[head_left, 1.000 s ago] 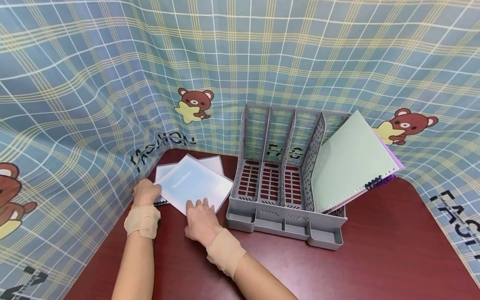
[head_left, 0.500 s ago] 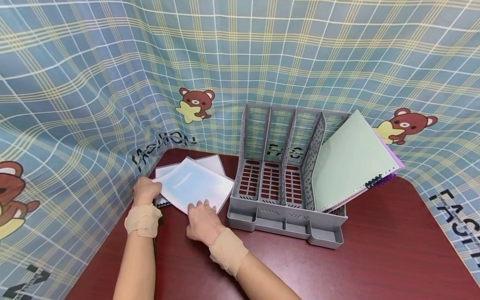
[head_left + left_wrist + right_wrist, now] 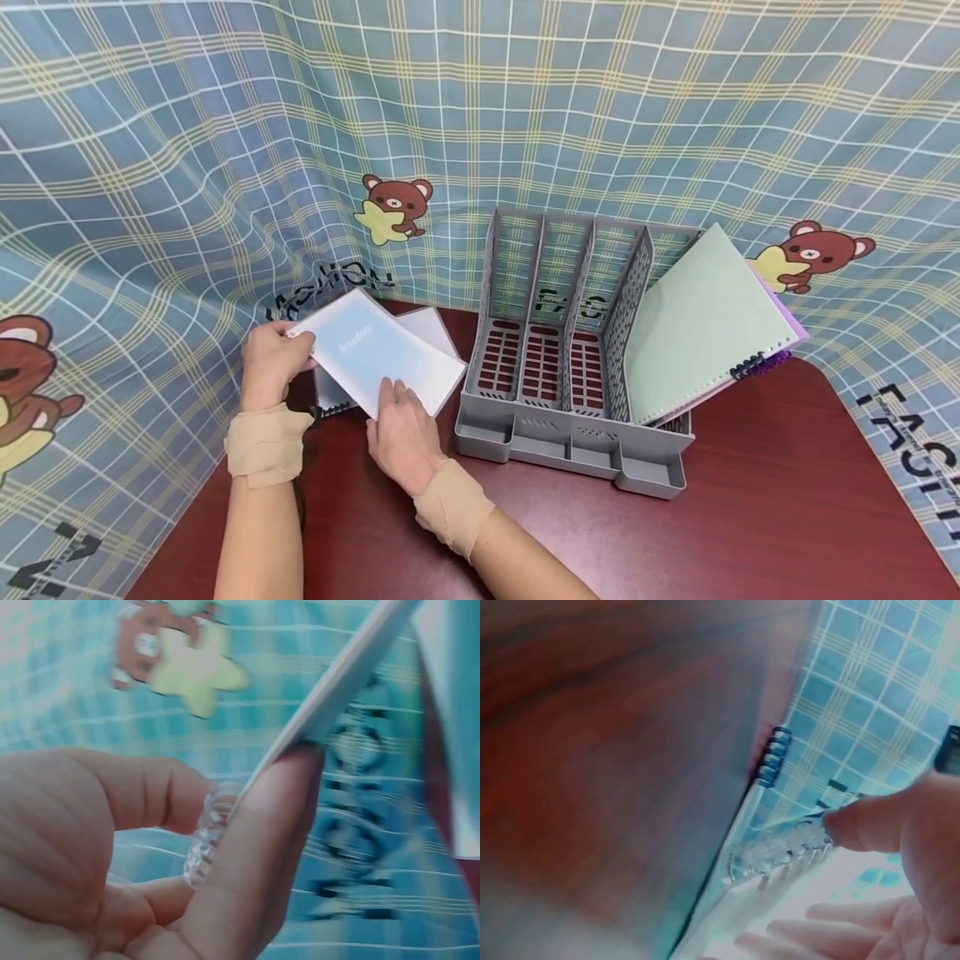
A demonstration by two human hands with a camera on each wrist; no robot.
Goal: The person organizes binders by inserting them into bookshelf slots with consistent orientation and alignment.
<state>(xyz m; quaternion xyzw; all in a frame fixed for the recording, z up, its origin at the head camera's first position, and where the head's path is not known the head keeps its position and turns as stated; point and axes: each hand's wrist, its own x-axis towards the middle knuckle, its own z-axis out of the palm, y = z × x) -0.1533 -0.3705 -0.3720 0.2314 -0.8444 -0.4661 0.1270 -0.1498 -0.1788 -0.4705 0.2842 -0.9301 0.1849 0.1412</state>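
Observation:
My left hand [image 3: 272, 360] grips the left corner of a light blue spiral notebook [image 3: 390, 354], its cover marked "freedom". In the left wrist view, my fingers hold the clear coil [image 3: 206, 844] and the pages' edge [image 3: 334, 686]. That corner is raised off the pile. My right hand [image 3: 405, 437] lays its fingers straight over the cover near the lower corner. In the right wrist view, its thumb touches the end of the clear coil [image 3: 780, 851]. Beneath lies a notebook with a black coil [image 3: 335, 410]. Another pale notebook [image 3: 429, 323] pokes out behind.
Right of the pile stands a grey slotted file rack [image 3: 540, 408] with small front trays. In its rightmost slot lean a pale green spiral notebook [image 3: 701, 325] and a purple one [image 3: 793, 323]. A plaid curtain [image 3: 555, 108] closes off the table's [image 3: 757, 492] back and sides.
My left hand has lifted the left side of the blue notebook and shifted slightly left, uncovering more of the black-coiled one. My right hand's fingers have slid farther onto the cover.

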